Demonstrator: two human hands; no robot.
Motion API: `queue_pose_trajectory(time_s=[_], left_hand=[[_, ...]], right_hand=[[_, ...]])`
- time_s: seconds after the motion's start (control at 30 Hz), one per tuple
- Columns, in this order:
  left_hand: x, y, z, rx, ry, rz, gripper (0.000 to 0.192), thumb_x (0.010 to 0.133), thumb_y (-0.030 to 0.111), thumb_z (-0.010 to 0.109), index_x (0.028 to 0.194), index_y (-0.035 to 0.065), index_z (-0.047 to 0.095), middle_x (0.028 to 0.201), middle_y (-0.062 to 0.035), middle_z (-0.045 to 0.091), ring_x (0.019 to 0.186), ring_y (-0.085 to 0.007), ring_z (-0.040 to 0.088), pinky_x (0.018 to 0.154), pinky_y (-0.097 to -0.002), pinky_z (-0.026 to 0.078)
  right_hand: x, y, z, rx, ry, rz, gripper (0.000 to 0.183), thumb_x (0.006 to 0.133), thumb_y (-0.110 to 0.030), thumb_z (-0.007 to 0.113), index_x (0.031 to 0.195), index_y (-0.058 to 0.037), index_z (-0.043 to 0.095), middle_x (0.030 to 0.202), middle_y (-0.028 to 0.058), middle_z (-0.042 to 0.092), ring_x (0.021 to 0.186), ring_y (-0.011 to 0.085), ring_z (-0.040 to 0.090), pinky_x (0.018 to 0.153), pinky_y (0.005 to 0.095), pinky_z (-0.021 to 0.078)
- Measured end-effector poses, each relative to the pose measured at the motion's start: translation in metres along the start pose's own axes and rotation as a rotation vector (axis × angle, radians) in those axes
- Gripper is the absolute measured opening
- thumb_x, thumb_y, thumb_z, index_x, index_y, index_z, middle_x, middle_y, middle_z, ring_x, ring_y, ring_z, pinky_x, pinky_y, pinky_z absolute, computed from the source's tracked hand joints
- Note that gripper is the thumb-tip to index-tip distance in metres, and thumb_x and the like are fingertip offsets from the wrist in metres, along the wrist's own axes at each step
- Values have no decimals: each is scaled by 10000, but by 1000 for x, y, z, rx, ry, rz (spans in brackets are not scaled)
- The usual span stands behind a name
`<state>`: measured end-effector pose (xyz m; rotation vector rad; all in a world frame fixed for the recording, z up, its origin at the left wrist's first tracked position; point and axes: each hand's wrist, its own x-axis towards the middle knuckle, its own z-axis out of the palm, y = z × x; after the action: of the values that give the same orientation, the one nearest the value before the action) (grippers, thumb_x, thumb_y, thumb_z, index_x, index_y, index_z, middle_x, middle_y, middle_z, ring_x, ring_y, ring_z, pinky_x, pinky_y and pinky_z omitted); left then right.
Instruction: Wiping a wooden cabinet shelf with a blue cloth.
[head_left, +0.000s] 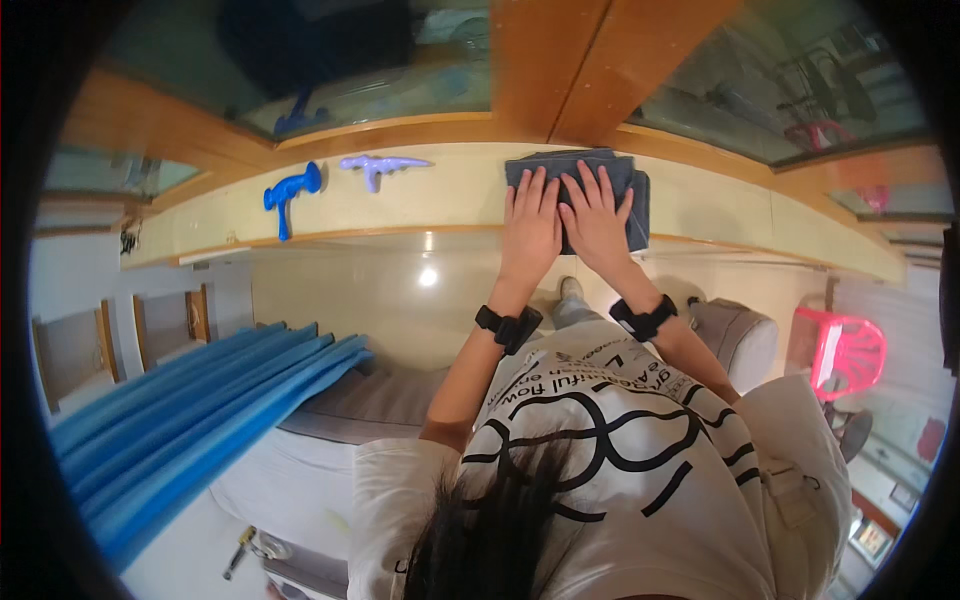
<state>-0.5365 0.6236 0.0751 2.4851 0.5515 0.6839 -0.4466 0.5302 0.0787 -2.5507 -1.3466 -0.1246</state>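
A folded dark grey cloth (637, 217) lies in layers on the cream ledge (442, 199) before me, and its near side hangs slightly past the front edge. Both palms rest on it. My left hand (534, 217) lies flat on the cloth's left part, fingers pointing away from me. Beside it, my right hand (598, 214) presses flat with its fingers spread. The two thumbs nearly meet. Neither hand grips anything. Part of the cloth is hidden under the hands.
Left along the ledge lie a purple toy hammer (379, 169) and a blue toy hammer (289, 196). Wood-framed glass cabinet doors (555, 67) rise behind the ledge. A blue curtain (225, 405) hangs left, near a grey sofa (375, 405). A pink plastic chair (840, 352) stands right.
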Motion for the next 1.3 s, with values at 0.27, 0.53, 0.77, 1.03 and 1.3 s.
queue_pose_trajectory(time_s=[0.27,0.53,0.77,1.03,1.3], left_hand=[[2,14,17,88,3,-32,419,907,190,432,1276,-4,474,1396,-192,378,1306,-366,328,1080,-489,222],[18,56,56,123,-14,16,427,909,213,442,1260,-27,478,1380,-204,395,1295,-378,338,1066,-500,251],[38,133,115,134,-83,82,430,908,192,447,1286,-13,447,1390,-203,381,1319,-365,304,1084,-479,225],[64,219,194,99,-162,204,431,903,194,460,1276,-20,447,1391,-209,374,1317,-372,303,1083,-486,226],[84,292,259,12,-198,303,409,906,211,453,1245,-16,473,1366,-202,407,1297,-373,332,1073,-491,246]], right_hand=[[-5,9,-2,43,143,10,375,882,-269,491,1241,-168,530,1383,45,415,1300,270,335,1006,648,152],[-15,64,-15,101,157,52,380,863,-271,511,1232,-184,543,1368,32,435,1294,250,347,1019,625,164],[-41,157,-44,107,174,126,384,856,-281,524,1227,-186,549,1377,26,430,1304,233,340,1036,599,156],[-76,266,-70,75,223,257,373,852,-274,533,1213,-186,561,1369,27,441,1296,228,356,1041,577,159],[-108,350,-88,-23,298,401,351,874,-290,514,1209,-198,568,1346,14,473,1282,228,375,1044,583,155]])
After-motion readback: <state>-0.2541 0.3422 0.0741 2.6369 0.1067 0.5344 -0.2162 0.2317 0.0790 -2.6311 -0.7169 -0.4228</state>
